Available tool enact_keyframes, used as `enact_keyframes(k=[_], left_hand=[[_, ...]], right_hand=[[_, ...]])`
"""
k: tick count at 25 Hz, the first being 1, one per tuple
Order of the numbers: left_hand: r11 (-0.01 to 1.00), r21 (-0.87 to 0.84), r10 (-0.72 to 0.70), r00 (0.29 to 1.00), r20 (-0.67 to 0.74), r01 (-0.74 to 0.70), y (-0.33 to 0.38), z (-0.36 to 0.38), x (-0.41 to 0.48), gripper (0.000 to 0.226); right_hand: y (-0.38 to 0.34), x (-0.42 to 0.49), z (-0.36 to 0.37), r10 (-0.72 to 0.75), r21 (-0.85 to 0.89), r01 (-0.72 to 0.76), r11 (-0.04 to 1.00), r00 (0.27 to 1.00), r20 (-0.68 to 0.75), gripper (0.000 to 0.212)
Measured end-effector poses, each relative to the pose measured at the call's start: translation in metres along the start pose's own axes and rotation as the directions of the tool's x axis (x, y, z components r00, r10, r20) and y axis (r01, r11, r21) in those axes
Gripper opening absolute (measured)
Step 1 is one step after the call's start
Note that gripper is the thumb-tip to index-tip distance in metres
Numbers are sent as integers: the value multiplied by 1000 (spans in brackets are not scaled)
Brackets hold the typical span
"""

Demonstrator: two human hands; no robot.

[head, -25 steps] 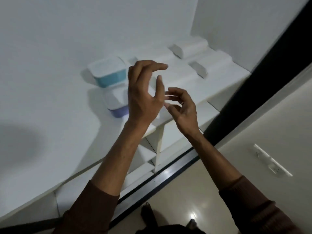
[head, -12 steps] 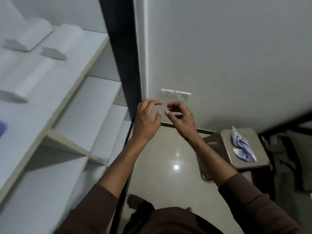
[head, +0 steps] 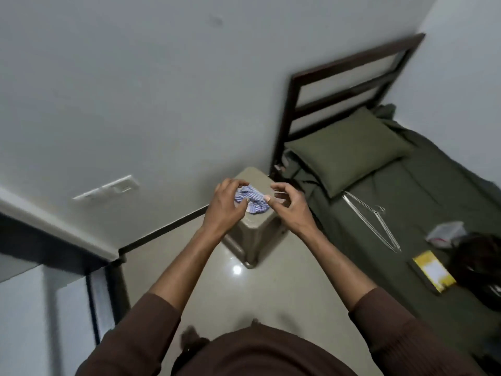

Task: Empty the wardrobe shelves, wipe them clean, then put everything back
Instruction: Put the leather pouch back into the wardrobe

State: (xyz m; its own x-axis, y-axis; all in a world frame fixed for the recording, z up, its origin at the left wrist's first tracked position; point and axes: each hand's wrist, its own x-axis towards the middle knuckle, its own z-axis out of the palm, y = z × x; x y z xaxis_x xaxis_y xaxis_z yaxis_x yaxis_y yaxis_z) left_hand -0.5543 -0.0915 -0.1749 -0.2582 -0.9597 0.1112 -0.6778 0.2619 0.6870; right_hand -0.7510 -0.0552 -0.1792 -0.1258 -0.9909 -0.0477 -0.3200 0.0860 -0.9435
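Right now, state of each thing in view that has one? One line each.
left hand: fingers curled, over the cloth, grip unclear
right hand: fingers curled, holds nothing visible
striped cloth: crumpled, lying on the stool
stool: upright on the floor beside the bed
pillow: flat at the headboard
wire hangers: lying on the bed
yellow packet: lying flat on the bed

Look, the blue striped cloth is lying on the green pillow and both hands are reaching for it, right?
Not quite. In the head view the blue striped cloth lies on the beige stool beside the bed, not on the green pillow. The left hand and right hand are indeed reaching for it.
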Motion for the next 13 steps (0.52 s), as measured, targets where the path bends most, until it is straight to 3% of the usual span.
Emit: enact_keyframes(k=[3,6,13], left_hand=[[985,-18,172,974,144,-171,59,61,35,40],[946,-26,317,906,282,-323,111,121,60,41],[837,-175,526,675,518,-518,216,270,105,45]], right_hand=[[27,-13,-77,88,30,-84,996,979,-185,34],[54,-30,-139,160,80,-141,987,922,-352,33],[125,-65,-269,308,178,-253,951,723,-618,32]])
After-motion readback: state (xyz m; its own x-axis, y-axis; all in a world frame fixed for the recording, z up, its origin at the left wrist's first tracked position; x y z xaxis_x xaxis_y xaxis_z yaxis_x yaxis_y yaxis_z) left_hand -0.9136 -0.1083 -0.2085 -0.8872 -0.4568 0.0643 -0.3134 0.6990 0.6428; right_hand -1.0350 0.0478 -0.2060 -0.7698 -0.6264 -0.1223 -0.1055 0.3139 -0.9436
